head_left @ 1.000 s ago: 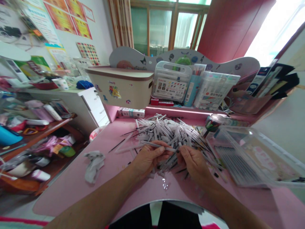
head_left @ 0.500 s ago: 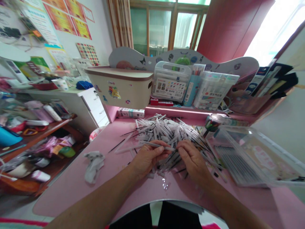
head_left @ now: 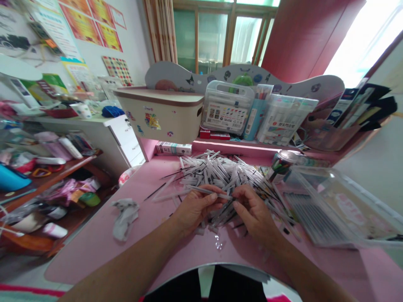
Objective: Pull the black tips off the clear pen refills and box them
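A big heap of clear plastic pen barrels and thin black refills point(head_left: 220, 174) lies on the pink desk point(head_left: 94, 243). My left hand point(head_left: 197, 207) is closed on one clear pen barrel point(head_left: 206, 191), which lies across its fingers and points right. My right hand point(head_left: 255, 209) meets it at the barrel's right end, thumb and fingers pinched on a small pen part that I cannot make out. Both hands rest at the near edge of the heap.
A clear plastic tray point(head_left: 317, 209) with rows of dark pens sits at the right. A crumpled tissue point(head_left: 124, 216) lies at the left. Behind the heap stand a beige storage box point(head_left: 160, 113), marker cases point(head_left: 226, 107) and a can point(head_left: 280, 163). Cluttered shelves point(head_left: 47, 167) fill the left.
My right hand has shifted a little up and left, and its fingers now close against the right end of the barrel held in my left hand. The left hand has hardly moved.
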`<state>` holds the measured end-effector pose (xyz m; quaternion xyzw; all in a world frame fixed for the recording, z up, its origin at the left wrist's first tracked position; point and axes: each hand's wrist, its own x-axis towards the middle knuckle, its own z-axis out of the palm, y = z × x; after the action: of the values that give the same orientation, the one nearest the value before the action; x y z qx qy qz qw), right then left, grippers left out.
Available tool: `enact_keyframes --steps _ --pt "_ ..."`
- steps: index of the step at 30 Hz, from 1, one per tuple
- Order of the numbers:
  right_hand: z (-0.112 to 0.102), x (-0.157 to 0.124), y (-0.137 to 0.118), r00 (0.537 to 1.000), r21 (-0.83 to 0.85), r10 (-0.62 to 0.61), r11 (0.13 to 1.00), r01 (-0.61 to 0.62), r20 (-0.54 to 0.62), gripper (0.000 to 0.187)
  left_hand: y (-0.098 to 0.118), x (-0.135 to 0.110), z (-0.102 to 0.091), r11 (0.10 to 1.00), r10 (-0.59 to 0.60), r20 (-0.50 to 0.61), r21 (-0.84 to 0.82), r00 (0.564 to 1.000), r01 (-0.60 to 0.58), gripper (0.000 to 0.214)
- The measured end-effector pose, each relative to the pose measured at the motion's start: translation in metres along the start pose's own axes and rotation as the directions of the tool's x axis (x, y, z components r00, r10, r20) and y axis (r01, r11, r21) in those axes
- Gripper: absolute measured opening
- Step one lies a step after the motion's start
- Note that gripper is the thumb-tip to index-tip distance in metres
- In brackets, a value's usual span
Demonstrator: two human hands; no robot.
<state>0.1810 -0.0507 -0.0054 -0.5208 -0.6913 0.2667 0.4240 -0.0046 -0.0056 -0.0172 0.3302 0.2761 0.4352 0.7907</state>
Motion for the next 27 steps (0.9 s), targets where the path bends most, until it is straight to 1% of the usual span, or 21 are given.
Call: enact_keyframes --steps 2,4,6,8,11,13,15,17,20,22,24,27 --pt "0.0004 0.0008 0.0007 0.999 -0.01 -0.034 0.999 0.033 -0.023 0.013 0.0 0.0 0.0006 1.0 0.002 -0.003 0.006 1.0 -0.002 0.028" --pt "0.0009 0.0024 0.0021 0.996 -0.001 -0.078 0.997 0.078 -0.036 0.021 -0.0001 -0.0002 0.0014 1.0 0.001 0.008 0.005 1.0 -0.001 0.03" --pt "0.0015 0.0032 0.0037 0.995 0.023 -0.098 0.995 0.099 -0.037 0.028 -0.0002 -0.0002 0.002 1.0 -0.001 0.024 0.001 1.0 0.001 0.032" --pt "0.002 0.0021 0.0046 0.996 0.049 -0.086 0.995 0.088 -0.035 0.024 0.0 -0.0002 0.0022 1.0 -0.001 0.028 0.001 1.0 0.001 0.033" --pt "0.0023 -0.0015 0.0044 0.999 0.089 -0.029 0.996 0.031 -0.03 0.01 0.0002 0.0 0.0018 1.0 0.001 0.019 0.01 1.0 -0.001 0.033" --pt "0.0024 -0.0028 0.0043 0.999 0.091 -0.026 0.995 0.029 -0.036 0.007 -0.0002 0.0 0.0012 1.0 0.001 0.02 0.019 1.0 -0.001 0.034" --pt "0.0026 -0.0021 0.0048 0.998 0.073 -0.051 0.996 0.054 -0.044 0.011 -0.0009 -0.0001 0.0005 1.0 0.002 0.025 0.025 1.0 -0.003 0.033" --pt "0.0031 0.0004 0.0061 0.997 0.054 -0.072 0.996 0.074 -0.036 0.02 -0.0016 -0.0002 0.0 1.0 0.005 0.033 0.028 0.999 -0.006 0.032" --pt "0.0038 0.0044 0.0084 0.997 0.031 -0.068 0.997 0.069 -0.02 0.031 -0.0017 -0.0007 -0.0001 0.999 0.004 0.047 0.035 0.999 -0.005 0.031" --pt "0.0041 0.005 0.0093 0.999 0.036 -0.048 0.998 0.048 -0.012 0.035 -0.0012 -0.0013 0.0002 0.999 0.005 0.052 0.041 0.999 -0.008 0.03" --pt "0.0042 0.0034 0.0093 1.0 0.084 -0.002 0.997 0.002 0.004 0.037 -0.0006 -0.0019 0.0006 0.999 0.011 0.056 0.05 0.998 -0.014 0.03" --pt "0.0041 -0.0016 0.0077 0.986 0.227 0.148 0.961 -0.16 0.072 0.032 -0.0006 -0.0022 0.0002 0.998 0.02 0.056 0.059 0.998 -0.023 0.03"
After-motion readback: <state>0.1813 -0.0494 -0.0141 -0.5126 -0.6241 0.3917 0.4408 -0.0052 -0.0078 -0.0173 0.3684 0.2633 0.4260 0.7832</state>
